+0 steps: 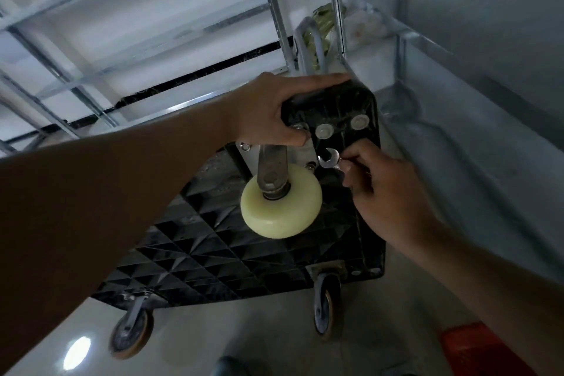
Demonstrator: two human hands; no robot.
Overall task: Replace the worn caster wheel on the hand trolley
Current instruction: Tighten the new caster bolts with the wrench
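Two hands are busy on the underside of the trolley deck [244, 256], which is tipped up so its wheels face the person. That tilt looks deliberate: it brings the caster bolts within reach. The left hand [268, 110] grips the top edge of the deck, forefinger laid straight along the rim and thumb curled underneath, apparently to keep the deck from swinging while the tool is worked. Just below that grip hangs the cream caster wheel [281, 205] on its grey fork, its mounting plate [305, 154] seated against the deck, so I take this for the wheel being changed. The right hand [375, 180] pinches a small open-ended spanner [329, 160] between thumb and curled fingers, with the spanner head reaching up and away from the pinch toward a bolt at the plate's corner; whether it is seated on the nut I cannot tell. Two darker casters [328, 305] sit far below both grips, at the deck's low edge. Metal shelving [274, 9] stands behind.
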